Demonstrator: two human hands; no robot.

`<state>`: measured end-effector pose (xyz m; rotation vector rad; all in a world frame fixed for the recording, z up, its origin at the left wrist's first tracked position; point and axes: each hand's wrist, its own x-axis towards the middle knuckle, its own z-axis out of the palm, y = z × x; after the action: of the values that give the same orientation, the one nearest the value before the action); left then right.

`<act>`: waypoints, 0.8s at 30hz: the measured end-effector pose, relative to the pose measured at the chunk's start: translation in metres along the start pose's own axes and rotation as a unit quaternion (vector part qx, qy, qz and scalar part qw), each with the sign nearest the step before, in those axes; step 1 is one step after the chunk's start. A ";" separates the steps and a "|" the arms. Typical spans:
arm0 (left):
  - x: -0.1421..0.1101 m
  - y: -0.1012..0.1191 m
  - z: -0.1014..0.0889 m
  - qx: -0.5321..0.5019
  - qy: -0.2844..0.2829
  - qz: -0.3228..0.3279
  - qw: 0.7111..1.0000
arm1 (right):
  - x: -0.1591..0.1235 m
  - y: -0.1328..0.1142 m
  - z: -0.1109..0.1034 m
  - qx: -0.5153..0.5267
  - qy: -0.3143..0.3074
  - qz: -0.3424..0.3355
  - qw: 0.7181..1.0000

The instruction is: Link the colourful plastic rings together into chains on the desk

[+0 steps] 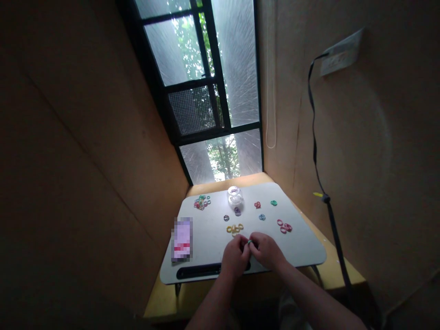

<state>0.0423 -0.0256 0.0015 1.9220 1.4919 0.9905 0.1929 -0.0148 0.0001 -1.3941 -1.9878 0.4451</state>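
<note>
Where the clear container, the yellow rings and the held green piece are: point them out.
Clear container [235, 199]: head view, on the middle of its body.
Yellow rings [234, 228]: head view, near the middle of the cluster.
Green piece [250, 241]: head view, on its small visible part.

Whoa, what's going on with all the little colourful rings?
A person's left hand and right hand meet over a white table, pinching a small green thing, perhaps a ring. Yellow rings lie just beyond the hands, pink rings off to the right, and a mixed pile at the far left. A clear container stands near the back.
</note>
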 end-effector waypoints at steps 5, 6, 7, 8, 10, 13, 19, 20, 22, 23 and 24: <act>-0.001 0.001 0.000 0.009 -0.003 0.004 1.000 | 0.000 0.000 0.001 -0.003 -0.006 0.009 1.000; -0.001 0.001 0.000 0.010 -0.003 0.005 1.000 | 0.000 0.000 0.001 -0.002 -0.005 0.009 1.000; -0.001 0.001 0.000 0.011 -0.004 0.005 1.000 | 0.000 0.000 0.000 0.000 -0.004 0.009 1.000; -0.002 0.001 0.000 0.012 -0.003 0.006 1.000 | 0.000 0.001 0.000 0.004 -0.002 0.008 1.000; -0.002 0.002 0.001 0.016 -0.001 0.008 1.000 | 0.000 0.001 -0.001 0.010 0.000 0.006 1.000; -0.002 0.001 0.003 0.032 0.003 0.010 0.999 | -0.001 0.001 -0.002 0.017 0.004 0.006 1.000; 0.000 -0.001 0.006 0.058 -0.007 -0.002 0.998 | -0.002 0.003 -0.005 0.043 0.010 0.004 0.999; 0.000 -0.001 0.006 0.065 -0.007 -0.004 0.998 | -0.002 0.003 -0.005 0.049 0.011 0.002 0.999; 0.001 0.000 0.007 0.077 -0.005 -0.008 0.997 | -0.002 0.004 -0.005 0.057 0.012 -0.001 0.998; 0.001 0.001 0.007 0.081 -0.005 -0.009 0.997 | -0.001 0.004 -0.005 0.059 0.012 0.000 0.998; 0.002 0.001 0.007 0.080 -0.007 -0.010 0.997 | -0.001 0.005 -0.005 0.060 0.012 0.002 0.998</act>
<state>0.0491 -0.0236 -0.0017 2.0155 1.6230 0.8687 0.2000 -0.0143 0.0008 -1.3232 -1.9078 0.5380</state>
